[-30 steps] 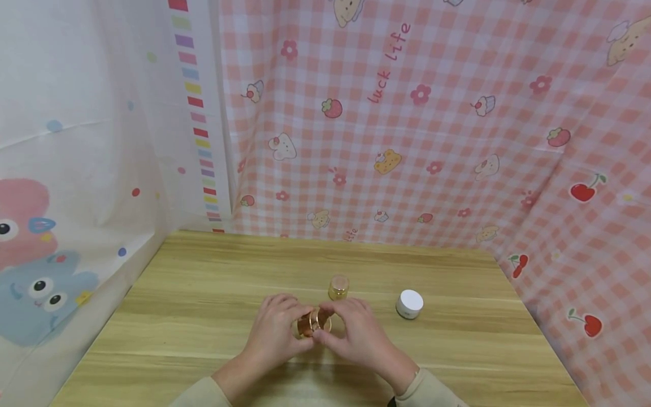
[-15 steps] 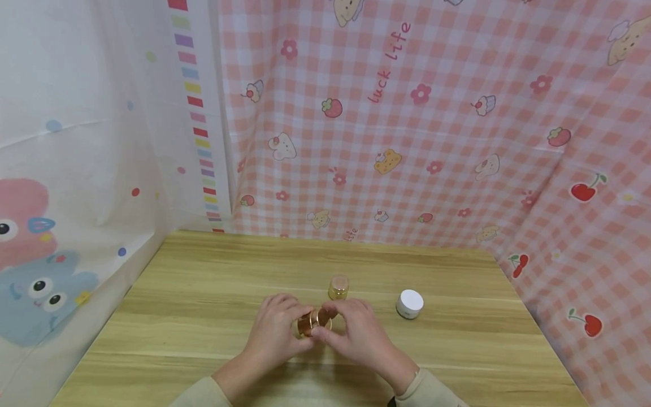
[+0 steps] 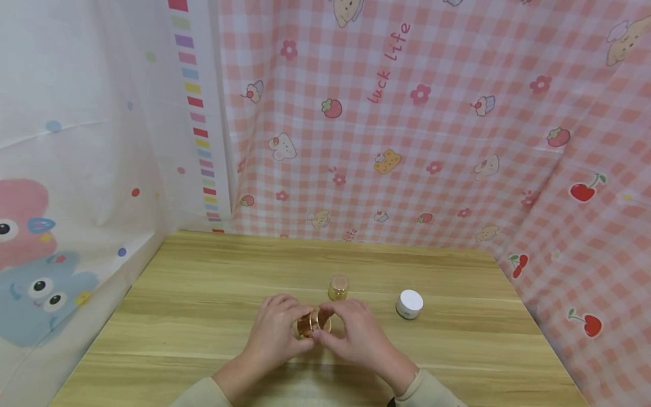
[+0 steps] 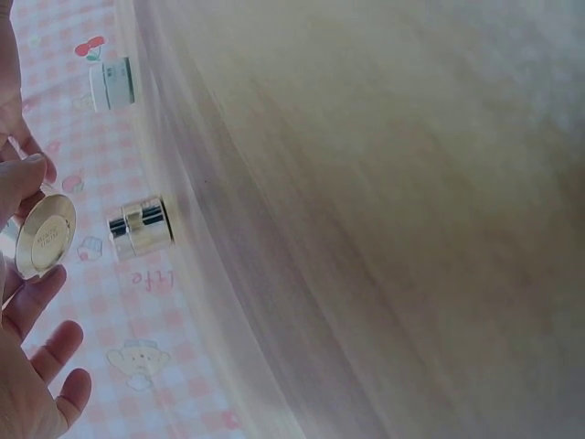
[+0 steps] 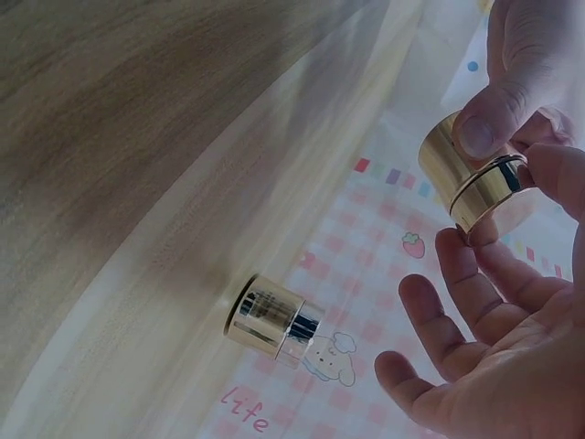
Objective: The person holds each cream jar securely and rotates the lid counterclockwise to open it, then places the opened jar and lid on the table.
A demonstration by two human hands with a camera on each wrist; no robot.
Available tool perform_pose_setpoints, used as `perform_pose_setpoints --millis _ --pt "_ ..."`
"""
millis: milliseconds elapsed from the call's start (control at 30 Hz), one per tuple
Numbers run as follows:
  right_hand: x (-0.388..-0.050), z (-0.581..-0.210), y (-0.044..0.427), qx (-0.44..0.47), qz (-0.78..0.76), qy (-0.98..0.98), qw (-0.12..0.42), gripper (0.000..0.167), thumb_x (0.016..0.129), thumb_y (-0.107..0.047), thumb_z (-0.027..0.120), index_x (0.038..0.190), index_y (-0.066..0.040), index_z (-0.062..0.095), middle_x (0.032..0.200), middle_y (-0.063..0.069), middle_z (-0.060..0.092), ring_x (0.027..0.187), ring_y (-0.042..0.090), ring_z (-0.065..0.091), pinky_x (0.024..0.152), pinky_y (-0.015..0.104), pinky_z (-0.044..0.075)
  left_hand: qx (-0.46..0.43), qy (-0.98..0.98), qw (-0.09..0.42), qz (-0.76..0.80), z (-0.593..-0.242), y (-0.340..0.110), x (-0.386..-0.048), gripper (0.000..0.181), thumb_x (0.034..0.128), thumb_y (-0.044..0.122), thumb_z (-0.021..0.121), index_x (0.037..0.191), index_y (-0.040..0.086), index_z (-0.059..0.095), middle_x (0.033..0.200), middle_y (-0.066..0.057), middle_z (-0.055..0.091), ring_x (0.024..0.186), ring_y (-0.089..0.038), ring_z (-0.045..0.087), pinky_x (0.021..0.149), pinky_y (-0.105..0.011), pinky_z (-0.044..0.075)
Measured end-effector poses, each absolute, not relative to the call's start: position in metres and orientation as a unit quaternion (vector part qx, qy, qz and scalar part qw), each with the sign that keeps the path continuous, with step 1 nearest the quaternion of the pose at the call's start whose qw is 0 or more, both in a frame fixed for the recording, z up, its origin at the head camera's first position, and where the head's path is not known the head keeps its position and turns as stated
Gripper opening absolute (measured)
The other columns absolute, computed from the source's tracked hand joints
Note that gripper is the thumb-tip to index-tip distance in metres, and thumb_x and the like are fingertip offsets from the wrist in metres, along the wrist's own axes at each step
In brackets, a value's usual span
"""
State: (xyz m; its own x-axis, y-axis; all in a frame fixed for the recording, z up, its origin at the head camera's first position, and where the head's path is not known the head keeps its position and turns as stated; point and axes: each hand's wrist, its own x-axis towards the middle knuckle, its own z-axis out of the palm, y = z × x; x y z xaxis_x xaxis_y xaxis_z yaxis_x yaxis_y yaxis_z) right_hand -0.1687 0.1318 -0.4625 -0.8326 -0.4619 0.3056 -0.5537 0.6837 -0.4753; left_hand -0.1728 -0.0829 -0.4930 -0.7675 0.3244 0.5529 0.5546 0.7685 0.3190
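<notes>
Low over the wooden table's near half, both hands hold one shiny gold cosmetic jar [image 3: 307,325]. My left hand [image 3: 274,326] grips its body between thumb and fingers. The round base [image 4: 47,240] with small print shows in the left wrist view. My right hand [image 3: 360,334] pinches the other, narrower end with thumb and index finger; its remaining fingers spread loosely, as the right wrist view shows. The fingers hide part of the jar. A second gold jar [image 3: 338,287] with a clear-looking top stands upright just beyond the hands, touched by neither.
A small white-lidded jar [image 3: 409,304] stands to the right of the hands on the wooden table [image 3: 218,282]. A pink checked cloth [image 3: 356,141] hangs behind and on the right, and a white printed cloth [image 3: 102,141] on the left.
The right thumb and index finger turn slightly round the jar's end and come back to about where they were. The left hand and both standing jars stay in place.
</notes>
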Motion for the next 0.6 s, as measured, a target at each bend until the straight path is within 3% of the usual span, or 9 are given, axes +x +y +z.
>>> perform_pose_setpoints --millis 167,367,600 --pt "-0.1683 -0.4636 0.1323 0.265 0.288 -0.916 0.085 0.052 0.095 -0.050 0.078 0.127 -0.009 0.073 0.121 0.005 0.079 0.119 0.026 0.070 0.112 0.058 0.048 -0.243 -0.908 0.244 -0.240 -0.4931 -0.0827 -0.1729 0.051 0.0649 0.044 0.099 0.107 0.020 0.084 0.094 0.007 0.079 0.102 -0.018 0.069 0.097 -0.044 0.054" --pt "-0.1704 -0.4638 0.1316 0.260 0.301 -0.915 0.072 0.035 0.096 -0.050 0.077 0.111 -0.018 0.077 0.099 -0.005 0.078 0.101 0.013 0.067 0.109 0.055 0.047 -0.242 -0.908 0.241 -0.244 -0.4932 -0.0825 -0.1728 0.050 0.0641 0.043 0.100 0.107 0.021 0.084 0.093 0.008 0.079 0.102 -0.017 0.069 0.097 -0.043 0.054" --pt "-0.1701 -0.4632 0.1312 0.258 0.303 -0.915 0.066 0.034 0.096 -0.049 0.077 0.112 -0.018 0.077 0.100 -0.005 0.079 0.102 0.014 0.067 0.112 0.055 0.046 -0.240 -0.909 0.240 -0.242 -0.4927 -0.0825 -0.1725 0.050 0.0639 0.043 0.100 0.107 0.022 0.084 0.093 0.009 0.078 0.102 -0.017 0.068 0.097 -0.044 0.054"
